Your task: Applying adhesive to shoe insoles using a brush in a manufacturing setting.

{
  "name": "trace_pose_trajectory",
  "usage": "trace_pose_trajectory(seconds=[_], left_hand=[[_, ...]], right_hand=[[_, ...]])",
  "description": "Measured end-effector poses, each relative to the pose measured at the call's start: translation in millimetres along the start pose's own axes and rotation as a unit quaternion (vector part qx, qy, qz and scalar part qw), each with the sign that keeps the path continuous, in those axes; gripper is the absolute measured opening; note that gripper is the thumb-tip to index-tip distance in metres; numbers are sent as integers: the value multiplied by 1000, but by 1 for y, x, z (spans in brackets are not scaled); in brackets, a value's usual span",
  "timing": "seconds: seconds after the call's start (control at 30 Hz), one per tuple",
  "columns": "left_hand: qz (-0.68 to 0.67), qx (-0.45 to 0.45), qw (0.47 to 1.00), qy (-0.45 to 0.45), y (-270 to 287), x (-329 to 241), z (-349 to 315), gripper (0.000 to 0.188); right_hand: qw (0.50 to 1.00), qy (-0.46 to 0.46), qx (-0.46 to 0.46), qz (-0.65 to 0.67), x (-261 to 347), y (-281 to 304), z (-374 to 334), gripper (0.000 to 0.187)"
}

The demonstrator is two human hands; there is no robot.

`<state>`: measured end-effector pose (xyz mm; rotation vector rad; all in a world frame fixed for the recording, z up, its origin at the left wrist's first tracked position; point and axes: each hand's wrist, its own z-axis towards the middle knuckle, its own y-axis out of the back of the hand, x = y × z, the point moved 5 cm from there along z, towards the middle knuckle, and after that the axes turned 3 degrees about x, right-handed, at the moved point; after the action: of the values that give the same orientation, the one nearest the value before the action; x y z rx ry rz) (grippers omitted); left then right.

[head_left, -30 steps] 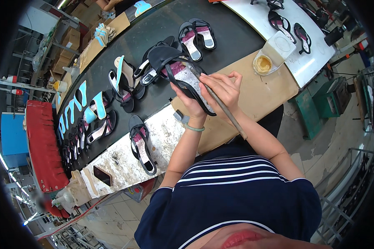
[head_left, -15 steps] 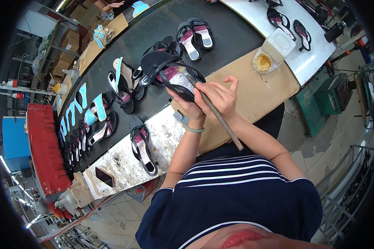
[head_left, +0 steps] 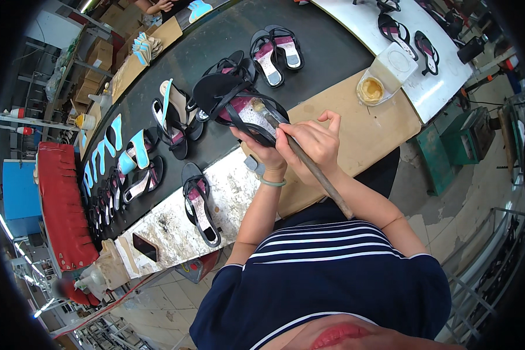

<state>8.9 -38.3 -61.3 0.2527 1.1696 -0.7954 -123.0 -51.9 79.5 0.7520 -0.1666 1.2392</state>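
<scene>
My left hand grips a black strappy sandal from below, its insole facing up with a white and dark pink surface. In my right hand is a long wooden-handled brush, held slantwise. The brush's tip touches the insole between the straps. Some of my left fingers are hidden beneath the sandal. A single sandal lies on the stained white board to the left of my left forearm. To the right stands a clear plastic container with yellowish glue in its opening.
Beyond my hands, a pair of sandals and several more rest on the dark belt. Light blue insole pieces lie at left. A phone is on the white board. Brown cardboard lies under the glue container. Another person's hand shows at the far edge.
The brush has shifted slightly along the insole, its handle end dropping lower and to the right. The held sandal has tilted a little leftward. The other person's hand has moved.
</scene>
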Motion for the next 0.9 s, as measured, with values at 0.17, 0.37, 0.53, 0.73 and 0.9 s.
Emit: trace_pose_trajectory(seconds=[0.17, 0.37, 0.53, 0.73, 0.9], left_hand=[[15, -1, 1000, -20, -1, -3, 1, 59], [-32, -6, 999, -28, -1, -5, 2, 60], [-123, 19, 992, 4, -3, -12, 10, 61], [-166, 14, 986, 30, -2, -10, 26, 54], [-278, 10, 938, 206, 10, -2, 43, 52]], right_hand=[[1000, -10, 23, 4, 6, 10, 5, 9], [998, -23, 47, 21, 11, 22, 9, 6], [995, -43, 87, 24, 4, 37, -1, 7], [937, -257, 200, 129, -41, 94, 3, 7], [937, -295, 109, 152, -126, 172, 28, 15]])
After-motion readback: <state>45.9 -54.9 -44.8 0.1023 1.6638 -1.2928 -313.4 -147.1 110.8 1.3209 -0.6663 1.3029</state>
